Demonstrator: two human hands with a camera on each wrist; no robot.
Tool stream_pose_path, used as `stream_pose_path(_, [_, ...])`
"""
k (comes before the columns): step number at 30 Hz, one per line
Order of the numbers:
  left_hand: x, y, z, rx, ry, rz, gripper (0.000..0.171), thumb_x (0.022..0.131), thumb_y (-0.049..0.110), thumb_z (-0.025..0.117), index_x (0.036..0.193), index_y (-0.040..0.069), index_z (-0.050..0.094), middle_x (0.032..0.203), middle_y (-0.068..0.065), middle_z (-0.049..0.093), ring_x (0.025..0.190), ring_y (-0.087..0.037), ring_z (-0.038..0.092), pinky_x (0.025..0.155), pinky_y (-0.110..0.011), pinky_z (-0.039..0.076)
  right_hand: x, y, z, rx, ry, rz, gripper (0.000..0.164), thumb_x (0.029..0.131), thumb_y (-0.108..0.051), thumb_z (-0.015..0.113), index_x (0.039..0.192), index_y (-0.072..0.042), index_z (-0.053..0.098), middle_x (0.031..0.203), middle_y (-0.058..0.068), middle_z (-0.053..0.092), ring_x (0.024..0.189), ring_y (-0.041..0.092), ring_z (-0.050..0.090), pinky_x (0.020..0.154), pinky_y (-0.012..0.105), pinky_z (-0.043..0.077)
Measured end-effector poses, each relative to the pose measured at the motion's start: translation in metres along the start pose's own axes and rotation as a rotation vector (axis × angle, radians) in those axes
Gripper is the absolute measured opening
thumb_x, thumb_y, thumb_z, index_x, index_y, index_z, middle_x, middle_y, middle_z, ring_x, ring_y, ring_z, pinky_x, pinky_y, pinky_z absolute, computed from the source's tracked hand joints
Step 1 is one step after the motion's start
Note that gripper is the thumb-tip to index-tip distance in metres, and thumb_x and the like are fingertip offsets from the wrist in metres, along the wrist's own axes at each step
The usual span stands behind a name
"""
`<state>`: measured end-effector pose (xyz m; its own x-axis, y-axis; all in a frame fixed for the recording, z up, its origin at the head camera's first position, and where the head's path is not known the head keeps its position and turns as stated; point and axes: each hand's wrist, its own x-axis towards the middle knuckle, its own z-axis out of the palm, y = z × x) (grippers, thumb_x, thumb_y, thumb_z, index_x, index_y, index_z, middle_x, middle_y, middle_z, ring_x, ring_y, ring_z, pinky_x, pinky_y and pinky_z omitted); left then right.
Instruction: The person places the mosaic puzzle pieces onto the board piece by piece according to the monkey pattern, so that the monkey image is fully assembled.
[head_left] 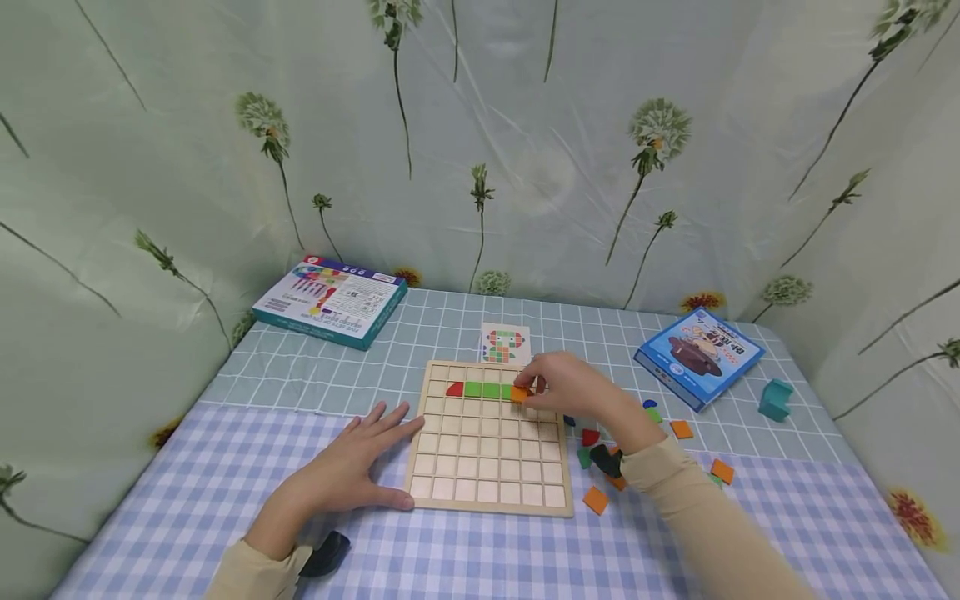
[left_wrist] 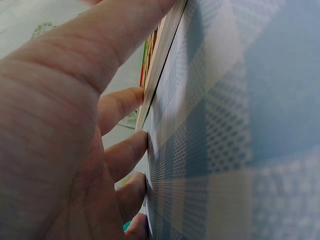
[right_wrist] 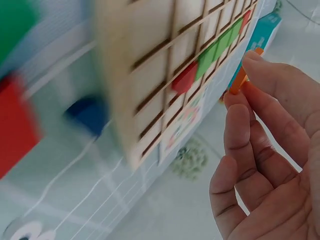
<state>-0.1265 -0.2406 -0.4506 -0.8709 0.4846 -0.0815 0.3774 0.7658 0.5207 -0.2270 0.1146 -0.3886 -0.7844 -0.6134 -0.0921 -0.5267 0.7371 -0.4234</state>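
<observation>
My right hand (head_left: 573, 387) pinches an orange square tile (right_wrist: 241, 76) between thumb and fingers. Tile and fingertips are over the upper right part of a wooden grid board (head_left: 487, 507). In the board's second row a rounded red tile (head_left: 455, 389) lies at the left, followed by several green square tiles (head_left: 483, 390). Another red tile (right_wrist: 185, 79) ends that row in the right wrist view; in the head view the right hand's area hides it. My left hand (head_left: 345, 467) lies spread at the board's left edge, thumb by the lower left corner and fingertips by the side.
Behind the board lies a pattern card (head_left: 507, 343). Loose orange tiles (head_left: 596, 500), red, green and blue pieces are scattered right of the board. A white-and-teal box (head_left: 330, 300) stands back left, a blue box (head_left: 699, 358) back right, beside a small teal object (head_left: 776, 400).
</observation>
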Motion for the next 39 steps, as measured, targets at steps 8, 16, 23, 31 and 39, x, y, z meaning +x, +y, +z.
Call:
stream_pose_path(8, [0.0, 0.001, 0.0, 0.009, -0.003, -0.009, 0.11, 0.076, 0.073, 0.085, 0.166, 0.026, 0.043, 0.177, -0.014, 0.03, 0.163, -0.054, 0.018, 0.123, -0.081, 0.019, 0.026, -0.022, 0.016, 0.027, 0.022, -0.092, 0.02, 0.095, -0.015, 0.082, 0.114, -0.008, 0.082, 0.11, 0.003, 0.081, 0.083, 0.01, 0.066, 0.078, 0.021, 0.056])
stream_pose_path(16, [0.001, 0.001, 0.0, 0.006, -0.016, -0.006, 0.109, 0.077, 0.072, 0.085, 0.166, 0.025, 0.043, 0.177, -0.015, 0.03, 0.163, -0.055, 0.019, 0.123, -0.081, 0.019, 0.046, -0.035, 0.034, 0.079, 0.002, -0.081, 0.022, 0.095, -0.017, 0.082, 0.116, -0.009, 0.083, 0.113, 0.004, 0.08, 0.082, 0.008, 0.064, 0.075, 0.023, 0.056])
stream_pose_path(23, [0.0, 0.003, -0.001, -0.002, -0.014, -0.009, 0.109, 0.077, 0.071, 0.085, 0.166, 0.024, 0.043, 0.177, -0.015, 0.03, 0.164, -0.054, 0.018, 0.123, -0.081, 0.018, 0.055, -0.043, 0.042, 0.06, -0.003, -0.114, 0.021, 0.095, -0.013, 0.081, 0.114, -0.006, 0.083, 0.108, 0.005, 0.08, 0.077, 0.009, 0.059, 0.071, 0.022, 0.052])
stream_pose_path(31, [0.0, 0.004, -0.002, -0.002, -0.018, -0.013, 0.109, 0.077, 0.07, 0.086, 0.166, 0.023, 0.043, 0.177, -0.016, 0.031, 0.163, -0.055, 0.018, 0.124, -0.081, 0.018, 0.059, -0.048, 0.046, 0.035, -0.005, -0.136, 0.021, 0.097, -0.015, 0.08, 0.117, -0.008, 0.083, 0.112, 0.005, 0.08, 0.081, 0.009, 0.061, 0.078, 0.024, 0.055])
stream_pose_path(39, [0.001, 0.005, -0.002, 0.009, -0.018, -0.021, 0.109, 0.077, 0.07, 0.086, 0.166, 0.024, 0.044, 0.177, -0.014, 0.031, 0.164, -0.054, 0.018, 0.124, -0.081, 0.018, 0.062, -0.05, 0.047, 0.019, -0.009, -0.13, 0.02, 0.096, -0.016, 0.082, 0.115, -0.01, 0.084, 0.111, 0.003, 0.08, 0.078, 0.008, 0.06, 0.073, 0.023, 0.053])
